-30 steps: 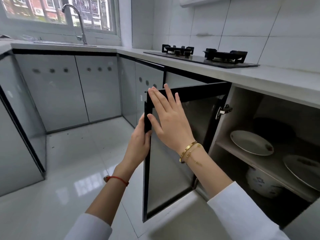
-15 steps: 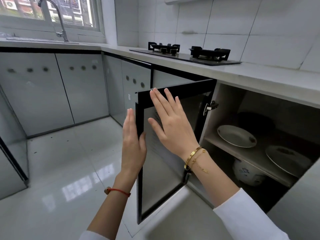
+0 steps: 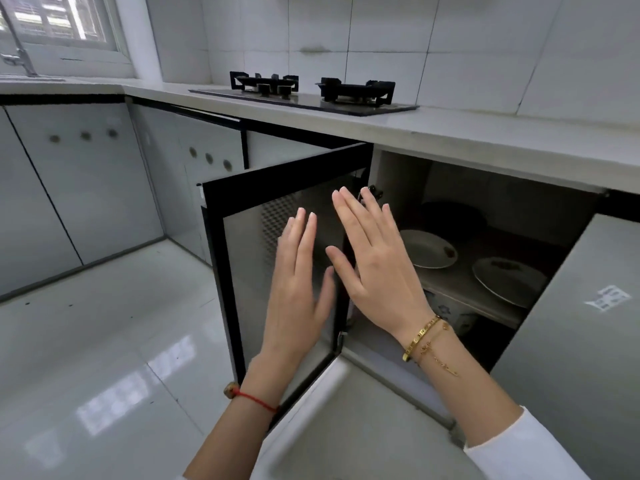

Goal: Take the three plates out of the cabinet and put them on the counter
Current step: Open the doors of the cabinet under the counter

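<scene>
Cabinet (image 3: 398,174) – under the counter (image 3: 485,133), right of centre, its interior dim. Door (image 3: 242,195): black frame, smoked glass, swung wide to the left.

Shelf (image 3: 478,296) – inside the cabinet, at mid height. On it:
- white plate (image 3: 427,249), left, with a small dark mark near its right rim;
- patterned plate (image 3: 509,280), right and nearer, just beside the white one; whether they touch cannot be told;
- dark plate (image 3: 453,216), far, behind the white one, in shadow and hard to make out.

Pot (image 3: 450,313) – white with blue pattern, below the shelf, mostly hidden.

Left hand (image 3: 298,289) – fingers straight and close together, palm away from the camera, in front of the door glass; whether it touches the glass cannot be told. It holds nothing. Red cord (image 3: 256,400) at the wrist.

Right hand (image 3: 377,265) – flat and spread, fingers pointing up and far, at the hinge edge of the door in front of the cabinet mouth, just right of the left hand. Nothing in its grasp. Two gold bracelets (image 3: 424,336) at the wrist, white sleeve (image 3: 519,448) below.

Hob (image 3: 311,95) – black, two burners, on the counter, far and left of the cabinet.

Tap (image 3: 17,53) – far left, under the window (image 3: 59,19).

Floor (image 3: 104,341) – pale glossy tile, left.
</scene>
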`<state>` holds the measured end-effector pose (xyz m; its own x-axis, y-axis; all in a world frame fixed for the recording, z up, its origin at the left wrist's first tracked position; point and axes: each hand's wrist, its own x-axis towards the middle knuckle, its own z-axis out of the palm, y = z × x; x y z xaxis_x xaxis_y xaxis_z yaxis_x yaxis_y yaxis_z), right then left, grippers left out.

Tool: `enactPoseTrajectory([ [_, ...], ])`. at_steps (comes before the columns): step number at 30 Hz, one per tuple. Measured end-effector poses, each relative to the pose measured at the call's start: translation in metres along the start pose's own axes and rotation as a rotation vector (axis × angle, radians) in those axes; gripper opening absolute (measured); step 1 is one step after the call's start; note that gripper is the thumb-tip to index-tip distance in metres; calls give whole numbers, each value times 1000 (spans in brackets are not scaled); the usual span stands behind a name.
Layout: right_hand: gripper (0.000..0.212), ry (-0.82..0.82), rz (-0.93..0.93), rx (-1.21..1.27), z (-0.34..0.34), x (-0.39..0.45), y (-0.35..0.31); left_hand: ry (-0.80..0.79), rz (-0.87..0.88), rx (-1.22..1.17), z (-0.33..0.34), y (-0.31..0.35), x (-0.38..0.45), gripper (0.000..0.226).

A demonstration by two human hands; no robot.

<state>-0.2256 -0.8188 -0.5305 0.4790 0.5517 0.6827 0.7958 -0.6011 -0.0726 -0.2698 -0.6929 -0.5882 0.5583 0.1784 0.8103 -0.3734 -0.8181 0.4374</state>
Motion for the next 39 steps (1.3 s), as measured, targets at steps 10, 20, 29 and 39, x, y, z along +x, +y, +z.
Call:
enactPoseTrajectory([
  [10,62,-11,275,-228,-67,-72,87,-293,-3,-355,109,57,12,61],
  [20,60,33,493,-413,-128,-113,161,-498,-27,-581,196,123,38,61],
  [29,61,-17,579,-517,-150,-114,208,-645,-134,-684,258,172,63,63],
  [39,61,-51,588,-539,-152,-110,210,-663,-79,-718,264,180,66,47],
])
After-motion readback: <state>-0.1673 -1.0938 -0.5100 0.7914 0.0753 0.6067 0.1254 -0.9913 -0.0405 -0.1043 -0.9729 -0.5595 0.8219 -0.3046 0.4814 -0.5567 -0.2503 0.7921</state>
